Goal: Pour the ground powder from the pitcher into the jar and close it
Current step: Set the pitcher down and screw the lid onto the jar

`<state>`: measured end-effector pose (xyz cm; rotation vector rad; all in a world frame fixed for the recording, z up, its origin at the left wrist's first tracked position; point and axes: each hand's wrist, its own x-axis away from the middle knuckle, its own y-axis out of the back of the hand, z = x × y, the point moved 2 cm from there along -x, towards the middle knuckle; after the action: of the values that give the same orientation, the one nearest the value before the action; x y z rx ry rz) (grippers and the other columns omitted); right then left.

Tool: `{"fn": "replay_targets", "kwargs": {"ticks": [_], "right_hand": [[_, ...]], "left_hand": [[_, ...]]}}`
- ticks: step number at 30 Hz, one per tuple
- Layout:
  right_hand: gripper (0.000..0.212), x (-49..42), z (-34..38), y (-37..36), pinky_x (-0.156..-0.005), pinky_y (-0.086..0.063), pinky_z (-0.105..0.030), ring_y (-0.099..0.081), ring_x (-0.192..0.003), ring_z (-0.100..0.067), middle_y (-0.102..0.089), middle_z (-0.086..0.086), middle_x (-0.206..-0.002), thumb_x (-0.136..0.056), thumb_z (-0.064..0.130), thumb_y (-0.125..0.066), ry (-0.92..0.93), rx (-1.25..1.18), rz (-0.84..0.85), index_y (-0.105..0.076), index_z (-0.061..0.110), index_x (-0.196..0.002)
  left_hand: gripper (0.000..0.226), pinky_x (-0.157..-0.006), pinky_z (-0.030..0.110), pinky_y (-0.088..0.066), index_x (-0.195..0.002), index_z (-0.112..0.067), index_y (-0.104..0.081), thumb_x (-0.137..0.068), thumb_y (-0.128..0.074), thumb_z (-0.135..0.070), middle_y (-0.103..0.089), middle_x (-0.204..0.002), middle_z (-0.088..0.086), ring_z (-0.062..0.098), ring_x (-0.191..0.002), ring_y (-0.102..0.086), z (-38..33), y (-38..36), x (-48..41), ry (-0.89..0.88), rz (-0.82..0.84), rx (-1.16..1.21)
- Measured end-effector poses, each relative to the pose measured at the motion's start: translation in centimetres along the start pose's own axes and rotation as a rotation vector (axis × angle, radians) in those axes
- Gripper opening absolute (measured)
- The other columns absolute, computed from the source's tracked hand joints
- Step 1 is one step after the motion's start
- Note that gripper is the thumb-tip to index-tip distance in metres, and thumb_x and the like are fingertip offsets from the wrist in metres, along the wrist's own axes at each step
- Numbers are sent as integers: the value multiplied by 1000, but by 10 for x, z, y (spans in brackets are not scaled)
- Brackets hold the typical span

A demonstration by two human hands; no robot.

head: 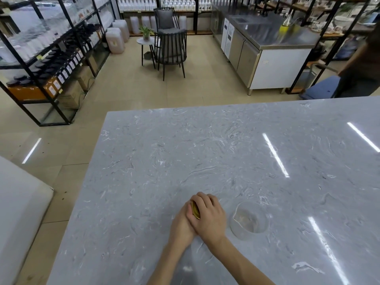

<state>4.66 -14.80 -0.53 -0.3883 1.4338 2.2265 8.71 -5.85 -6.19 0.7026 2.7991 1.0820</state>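
Observation:
My two hands are clasped together over a small jar at the near middle of the grey marble counter (205, 151). My right hand (209, 217) lies on top, gripping a gold lid (195, 210) of which only an edge shows. My left hand (182, 223) wraps the jar from the left side; the jar body itself is hidden by my fingers. A clear plastic pitcher (249, 221) stands upright on the counter just to the right of my hands, untouched, with a faint film of powder inside.
The counter's left edge (86, 182) drops to a tiled floor. Black metal shelving with bottles (51, 64) stands at the far left, two dark chairs (170, 48) at the back, a steel cabinet (267, 50) far right. A person's dark sleeve (364, 64) shows at the right edge.

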Motion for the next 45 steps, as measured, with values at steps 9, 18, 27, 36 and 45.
{"fn": "replay_targets", "kwargs": {"ticks": [9, 18, 27, 36, 45], "right_hand": [[18, -5, -17, 5, -89, -48, -32, -61, -103, -21, -68, 3, -111, -90, 30, -62, 533, -48, 255, -66, 18, -103], [12, -2, -11, -4, -70, -48, -29, -64, -89, -18, -68, 8, -94, -90, 27, -58, 395, -70, 24, -67, 20, -87], [7, 3, 10, -3, -69, -50, -32, -66, -86, -16, -67, 7, -84, -83, 24, -63, 65, 46, 43, -67, 20, -79], [12, -4, -8, 6, -84, -46, -30, -61, -96, -18, -66, 6, -98, -90, 30, -61, 319, -77, 201, -67, 20, -94], [3, 0, -3, 2, -74, -48, -31, -65, -89, -15, -69, 8, -89, -82, 22, -65, 275, -81, 34, -67, 19, -81]], "left_hand": [[28, -71, -1, -40, -93, -56, -54, -67, -63, -54, -59, -88, -38, -20, -87, -58, 2, 31, -7, -168, 290, -38], [15, -63, 7, -45, -79, -55, -48, -72, -61, -55, -62, -76, -26, -16, -79, -60, 6, 22, -2, -106, 142, -36], [21, -75, 20, -52, -81, -48, -47, -71, -38, -64, -58, -76, -24, 5, -83, -66, 6, 8, 5, 38, 40, 38], [60, -67, 8, -40, -111, -25, -63, -67, -46, -63, -67, -97, -13, 0, -86, -62, -11, 25, 8, -50, 119, -90], [44, -76, 23, -55, -97, -20, -66, -70, -56, -52, -67, -91, -10, 8, -89, -66, -19, 28, 13, -38, 129, -5]]}}
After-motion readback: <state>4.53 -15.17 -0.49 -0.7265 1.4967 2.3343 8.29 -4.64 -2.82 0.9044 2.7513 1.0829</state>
